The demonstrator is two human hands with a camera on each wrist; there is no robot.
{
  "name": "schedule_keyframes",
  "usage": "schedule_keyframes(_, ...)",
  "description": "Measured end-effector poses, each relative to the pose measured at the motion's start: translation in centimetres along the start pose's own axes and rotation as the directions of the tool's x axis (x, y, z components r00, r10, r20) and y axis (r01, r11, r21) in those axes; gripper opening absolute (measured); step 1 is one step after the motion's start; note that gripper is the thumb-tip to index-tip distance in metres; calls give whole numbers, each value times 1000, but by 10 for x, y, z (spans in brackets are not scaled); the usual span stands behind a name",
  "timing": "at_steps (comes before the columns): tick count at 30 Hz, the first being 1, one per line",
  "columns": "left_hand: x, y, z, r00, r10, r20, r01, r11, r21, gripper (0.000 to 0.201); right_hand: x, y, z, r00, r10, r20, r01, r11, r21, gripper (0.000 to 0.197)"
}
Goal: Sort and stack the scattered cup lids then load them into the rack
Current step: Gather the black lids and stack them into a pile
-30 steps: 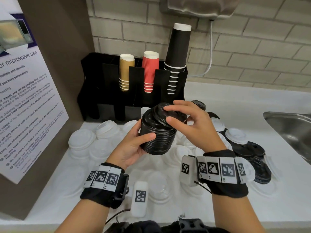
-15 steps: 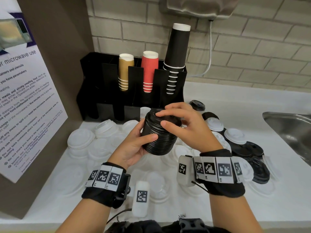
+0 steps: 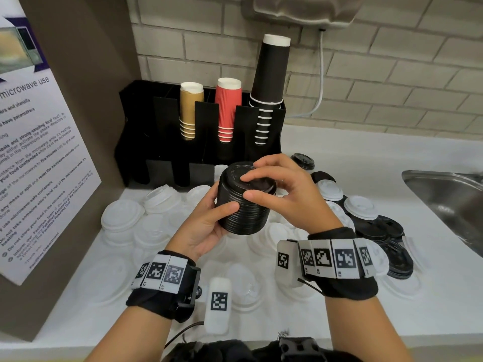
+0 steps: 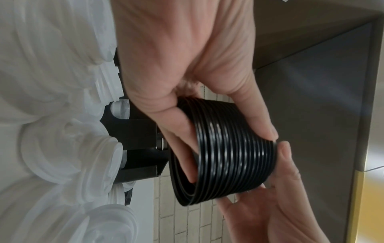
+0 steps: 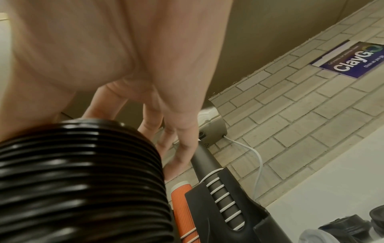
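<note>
A stack of black lids [image 3: 244, 205] is held above the counter, in front of the black rack [image 3: 167, 131]. My left hand [image 3: 206, 223] grips the stack from the left and below, with the thumb across its ribbed side. My right hand [image 3: 287, 199] sits over the top, index finger on the top lid and thumb against the upper rim. The left wrist view shows the stack [image 4: 228, 148] between both hands. In the right wrist view the stack [image 5: 79, 172] fills the lower left. Scattered white lids [image 3: 122, 215] cover the counter below. Loose black lids [image 3: 384, 231] lie at the right.
The rack's upper slots hold tan cups [image 3: 191, 108], red cups [image 3: 228, 108] and tall black cups [image 3: 270, 71]. A steel sink [image 3: 449, 194] is at the far right. A microwave notice [image 3: 39, 165] hangs on the left side panel. A brick wall stands behind.
The tilted black lid under my right hand has come down flat onto the stack. Both hands and the stack have shifted slightly.
</note>
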State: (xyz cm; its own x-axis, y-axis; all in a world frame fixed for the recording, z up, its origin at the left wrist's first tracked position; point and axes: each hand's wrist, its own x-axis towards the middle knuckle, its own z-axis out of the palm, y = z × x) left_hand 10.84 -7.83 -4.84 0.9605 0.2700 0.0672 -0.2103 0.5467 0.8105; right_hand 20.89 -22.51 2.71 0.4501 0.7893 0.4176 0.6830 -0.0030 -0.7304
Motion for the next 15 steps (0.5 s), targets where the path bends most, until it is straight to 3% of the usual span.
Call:
schedule_keyframes(7,0,3,-1,1000,-7,-4,7,1000,13,103,7,-2,-17,995,12,98,-15,1000,26,27)
schedule_keyframes(9,1,4,-2,1000,-3,-11,3,1000,-2,105,10,1,-32,997,1,74,-5,999,46,25)
schedule_keyframes(12,4,6,-3,1000,11,-27,-12,999,-30,105,9,15,-59,986,101,130,-82,986,-144,18)
schedule_keyframes(13,4,7,-3,999,17,-33,-18,999,-39,104,7,21,-67,961,173,214,-113,957,-266,17)
schedule_keyframes(15,6,9,-3,999,29,-45,-31,998,-55,104,0,33,-77,835,385,393,-112,818,-564,20)
